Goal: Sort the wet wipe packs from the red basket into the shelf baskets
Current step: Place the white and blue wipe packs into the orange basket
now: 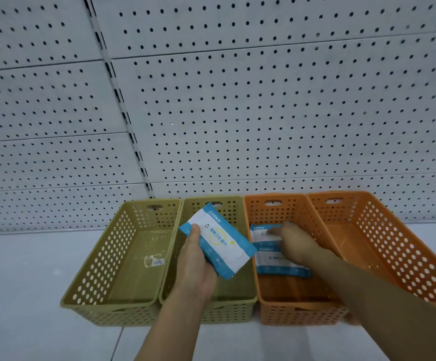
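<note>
My left hand (194, 259) grips a white and blue wet wipe pack (220, 242) and holds it tilted above the second olive basket (237, 306). My right hand (292, 242) reaches into the left orange basket (284, 311), fingers resting on the far wipe pack (262, 238) that lies flat there. A second pack (279, 264) lies nearer in the same basket, partly under my wrist. The red basket is out of view.
The first olive basket (94, 290) at the left holds only a small label. A second orange basket (406, 256) stands at the right, partly hidden by my right arm. All stand on a white shelf (24, 295) against a grey pegboard (237, 100).
</note>
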`<state>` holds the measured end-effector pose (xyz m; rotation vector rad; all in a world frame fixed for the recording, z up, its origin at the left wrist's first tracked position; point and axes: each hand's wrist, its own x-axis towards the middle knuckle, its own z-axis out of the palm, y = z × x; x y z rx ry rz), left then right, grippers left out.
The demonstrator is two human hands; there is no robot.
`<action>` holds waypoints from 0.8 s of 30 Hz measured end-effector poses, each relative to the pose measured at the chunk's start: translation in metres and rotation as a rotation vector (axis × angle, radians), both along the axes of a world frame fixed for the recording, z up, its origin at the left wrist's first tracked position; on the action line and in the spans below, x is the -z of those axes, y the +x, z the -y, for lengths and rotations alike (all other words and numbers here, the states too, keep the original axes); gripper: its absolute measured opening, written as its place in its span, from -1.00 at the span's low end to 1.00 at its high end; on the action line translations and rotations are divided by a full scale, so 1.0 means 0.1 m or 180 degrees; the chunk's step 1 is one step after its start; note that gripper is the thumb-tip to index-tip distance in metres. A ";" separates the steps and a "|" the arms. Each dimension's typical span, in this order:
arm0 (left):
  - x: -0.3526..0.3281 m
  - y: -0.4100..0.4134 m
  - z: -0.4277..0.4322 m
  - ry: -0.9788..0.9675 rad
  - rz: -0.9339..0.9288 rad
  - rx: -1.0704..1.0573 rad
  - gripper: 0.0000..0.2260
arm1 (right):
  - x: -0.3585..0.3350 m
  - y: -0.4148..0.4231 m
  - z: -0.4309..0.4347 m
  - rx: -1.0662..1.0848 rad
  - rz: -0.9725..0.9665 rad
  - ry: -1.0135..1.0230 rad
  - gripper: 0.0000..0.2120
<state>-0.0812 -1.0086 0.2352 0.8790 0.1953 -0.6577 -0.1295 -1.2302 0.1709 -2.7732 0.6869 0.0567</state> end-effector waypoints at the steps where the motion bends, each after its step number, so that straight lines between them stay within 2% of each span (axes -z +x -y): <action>1: 0.00 0.00 0.02 0.0005 0.0026 0.0015 -0.66 | -0.13 0.00 -0.06 0.0088 0.0546 0.0341 -0.79; 2: 0.00 -0.02 0.04 0.0005 0.0057 0.0033 -0.64 | -0.30 -0.02 -0.16 0.0101 0.1071 0.0886 -0.79; 3: 0.00 -0.04 0.07 0.0047 0.0129 0.0067 -0.61 | -0.48 -0.04 -0.26 0.0106 0.1384 0.1581 -0.69; 5: -0.01 -0.08 0.14 0.0137 0.0358 0.0197 -0.59 | -0.80 -0.08 -0.48 -0.0115 0.1243 0.3010 -0.67; 6: -0.03 -0.11 0.17 0.0139 0.0480 0.0315 -0.59 | -0.91 -0.10 -0.55 -0.0323 0.1074 0.3306 -0.76; 7: -0.05 -0.13 0.19 0.0162 0.0660 0.0455 -0.61 | -0.97 -0.11 -0.58 -0.0483 0.0991 0.3339 -0.85; 9: -0.07 -0.18 0.19 0.0477 0.1276 0.0764 -0.65 | -1.02 -0.15 -0.52 -0.0343 0.1265 0.2961 -0.87; 11: -0.04 -0.22 0.11 0.1288 0.2066 0.1071 -0.60 | -1.00 -0.20 -0.31 0.0055 0.1627 0.2167 -0.91; 12: -0.01 -0.24 0.04 0.1741 0.2398 0.1160 -0.57 | -0.97 -0.25 -0.20 0.0158 0.1577 0.1766 -0.92; 13: 0.04 -0.25 -0.04 0.2188 0.2761 0.1242 -0.53 | -0.93 -0.30 -0.11 0.0199 0.1306 0.1458 -0.90; 16: 0.22 -0.28 -0.23 0.3603 0.3932 0.1707 -0.54 | -0.70 -0.38 0.01 -0.0159 -0.0232 0.0648 -0.87; 18: 0.26 -0.32 -0.28 0.4314 0.4219 0.2008 -0.56 | -0.55 -0.39 -0.07 -0.0467 -0.0968 0.0510 -0.81; 20: 0.27 -0.36 -0.29 0.4569 0.4272 0.2146 -0.58 | -0.45 -0.38 -0.15 -0.0555 -0.1343 0.0538 -0.71; 24: 0.31 -0.35 -0.29 0.4701 0.4391 0.2186 -0.60 | -0.25 -0.36 -0.17 -0.0525 -0.1297 0.0524 -0.64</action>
